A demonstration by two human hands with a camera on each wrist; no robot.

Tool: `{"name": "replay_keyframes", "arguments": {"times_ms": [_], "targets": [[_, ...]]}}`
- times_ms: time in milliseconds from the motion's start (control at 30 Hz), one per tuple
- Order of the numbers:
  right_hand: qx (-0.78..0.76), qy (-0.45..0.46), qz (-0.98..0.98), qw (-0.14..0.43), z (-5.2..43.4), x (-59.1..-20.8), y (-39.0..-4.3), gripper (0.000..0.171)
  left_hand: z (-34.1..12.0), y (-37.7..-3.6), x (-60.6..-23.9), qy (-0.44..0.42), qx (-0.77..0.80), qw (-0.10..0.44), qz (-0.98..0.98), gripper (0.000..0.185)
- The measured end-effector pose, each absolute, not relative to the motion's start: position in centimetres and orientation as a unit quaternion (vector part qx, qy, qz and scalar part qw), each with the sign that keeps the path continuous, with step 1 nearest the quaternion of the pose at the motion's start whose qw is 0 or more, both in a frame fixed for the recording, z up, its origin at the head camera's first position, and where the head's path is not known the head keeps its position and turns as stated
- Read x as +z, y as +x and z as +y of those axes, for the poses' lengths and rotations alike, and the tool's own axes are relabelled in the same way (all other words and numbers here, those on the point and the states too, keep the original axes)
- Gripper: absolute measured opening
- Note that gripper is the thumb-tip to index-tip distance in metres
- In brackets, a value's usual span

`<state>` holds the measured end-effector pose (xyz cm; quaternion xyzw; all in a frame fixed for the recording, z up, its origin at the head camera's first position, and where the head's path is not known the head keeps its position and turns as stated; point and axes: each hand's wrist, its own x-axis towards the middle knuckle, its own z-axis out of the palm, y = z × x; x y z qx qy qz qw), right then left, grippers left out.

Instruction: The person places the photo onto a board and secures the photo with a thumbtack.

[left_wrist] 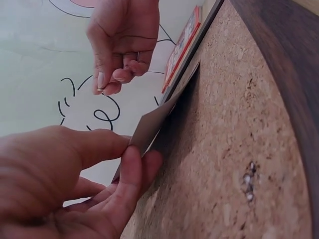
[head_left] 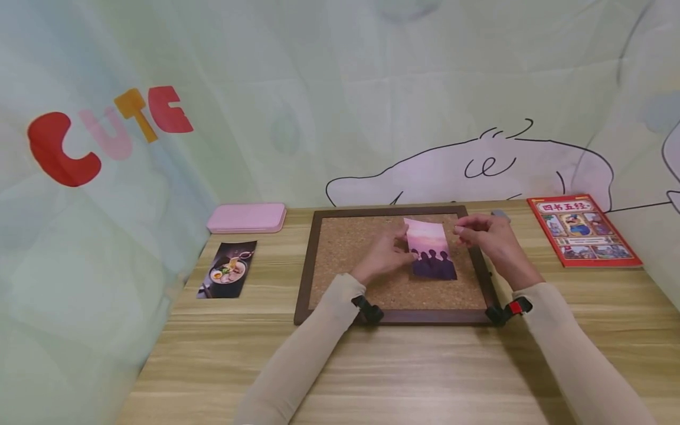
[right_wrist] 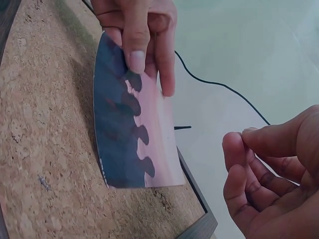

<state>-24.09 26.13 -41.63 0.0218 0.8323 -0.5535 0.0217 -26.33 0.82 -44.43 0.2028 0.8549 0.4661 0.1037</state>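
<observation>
A photo print [head_left: 428, 251] shows dark silhouettes of people against a pink and purple sky. My left hand [head_left: 386, 255] pinches its left edge between thumb and fingers, holding it tilted over the cork board [head_left: 350, 236]. In the left wrist view the print's pale back [left_wrist: 152, 124] stands away from the cork. To the right of the print, my right hand [head_left: 491, 239] is apart from it, thumb and forefinger tips pressed together. A tiny pale thing [left_wrist: 101, 90] shows between those tips; its kind is too small to tell.
A dark wooden frame [head_left: 393, 317] edges the board. At left lie a pink case [head_left: 247, 218] and a ramen photo [head_left: 228, 270]. A red book [head_left: 584, 231] lies at right. Behind the right hand a grey object [head_left: 500, 216] is partly hidden. The cork has a shiny mark [left_wrist: 250, 181].
</observation>
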Motion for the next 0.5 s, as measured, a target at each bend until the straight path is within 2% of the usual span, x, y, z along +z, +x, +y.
{"name": "replay_keyframes", "arguments": {"times_ms": [200, 433, 500], "targets": [[-0.550, 0.022, 0.835, 0.021, 26.0, -41.6, -24.2, 0.037, 1.5, -26.4, -44.4, 0.210, 0.438, 0.102, 0.868, 0.074], [-0.548, 0.024, 0.836, 0.031, 25.9, -41.6, -24.5, 0.037, 2.3, -26.6, -44.7, 0.229, 0.397, 0.089, 0.884, 0.044], [-0.551, 0.025, 0.834, 0.034, 26.0, -41.6, -24.6, 0.035, 2.5, -26.7, -44.7, 0.235, 0.386, 0.082, 0.888, 0.041]]}}
